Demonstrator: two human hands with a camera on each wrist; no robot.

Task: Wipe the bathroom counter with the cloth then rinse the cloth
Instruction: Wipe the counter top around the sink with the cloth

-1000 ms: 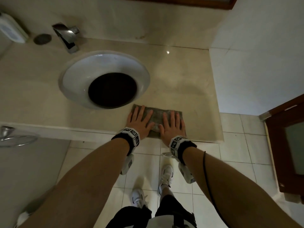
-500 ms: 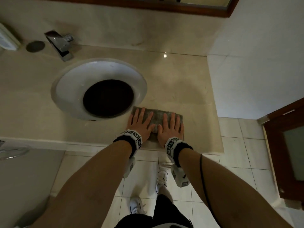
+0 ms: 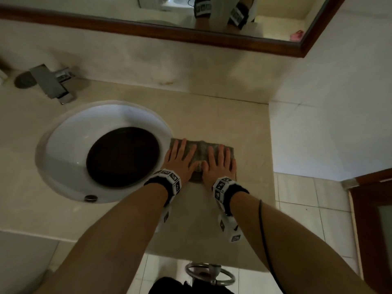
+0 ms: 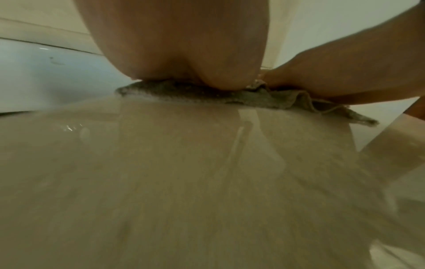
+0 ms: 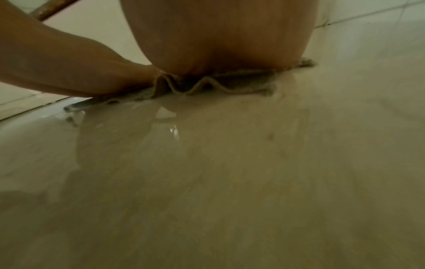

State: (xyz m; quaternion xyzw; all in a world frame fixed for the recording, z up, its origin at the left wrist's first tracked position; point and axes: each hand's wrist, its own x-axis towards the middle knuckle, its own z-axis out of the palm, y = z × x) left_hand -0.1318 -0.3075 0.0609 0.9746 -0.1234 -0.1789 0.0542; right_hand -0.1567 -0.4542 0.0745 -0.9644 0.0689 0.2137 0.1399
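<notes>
A grey-green cloth point(image 3: 201, 151) lies flat on the beige stone counter point(image 3: 229, 119), just right of the round white sink point(image 3: 70, 149). My left hand point(image 3: 180, 158) presses on its left half with fingers straight and spread. My right hand point(image 3: 218, 162) presses on its right half the same way, thumbs nearly touching. In the left wrist view the heel of my left hand point(image 4: 184, 54) sits on the cloth's point(image 4: 253, 98) wrinkled edge. In the right wrist view my right hand point(image 5: 218, 40) bears down on the rumpled cloth point(image 5: 220, 87), and the counter point(image 5: 230, 163) in front shines wet.
A chrome faucet point(image 3: 53, 83) stands behind the sink, whose bowl holds a dark drain area point(image 3: 123, 158). A wood-framed mirror point(image 3: 191, 37) hangs above the backsplash. A white wall point(image 3: 328, 124) ends the counter on the right. A metal ring point(image 3: 210, 274) hangs below the front edge.
Both hands have slid the cloth away from the counter's front edge toward the back, alongside the sink rim. My head has tilted up, bringing the mirror into view.
</notes>
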